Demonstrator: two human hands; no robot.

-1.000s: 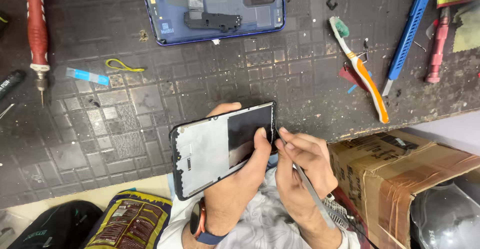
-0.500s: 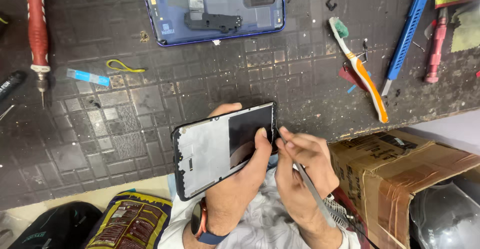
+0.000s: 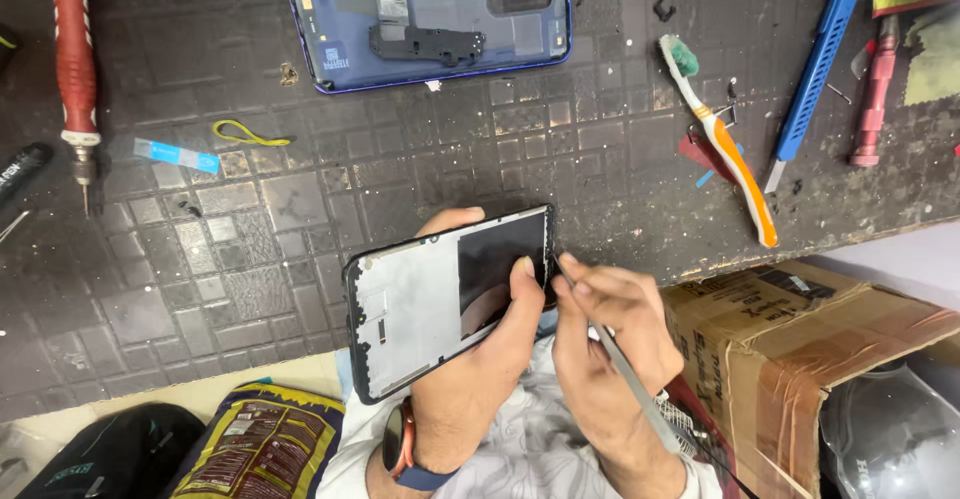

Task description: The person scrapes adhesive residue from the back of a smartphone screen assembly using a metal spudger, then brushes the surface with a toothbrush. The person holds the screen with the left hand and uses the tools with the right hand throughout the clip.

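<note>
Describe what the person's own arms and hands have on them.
Both hands are bare, with no gloves or rings to be seen. The left hand has a watch at the wrist, with a reddish-brown round case and a dark blue strap. The right hand shows nothing on its wrist. Both forearms run down into a light, patterned garment; its sleeve edges cannot be made out.

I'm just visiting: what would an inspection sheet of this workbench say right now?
Surface: dark, dusty grid-patterned mat.
Job's things: black phone frame; thin metal tool at its right edge.
Clutter: blue phone back cover, orange-white toothbrush, blue pry tool, red screwdriver.
Grippers: left hand holds the frame; right hand grips the tool.
Cables: small yellow wire loop.
Surroundings: brown cardboard box, printed pouch.
</note>
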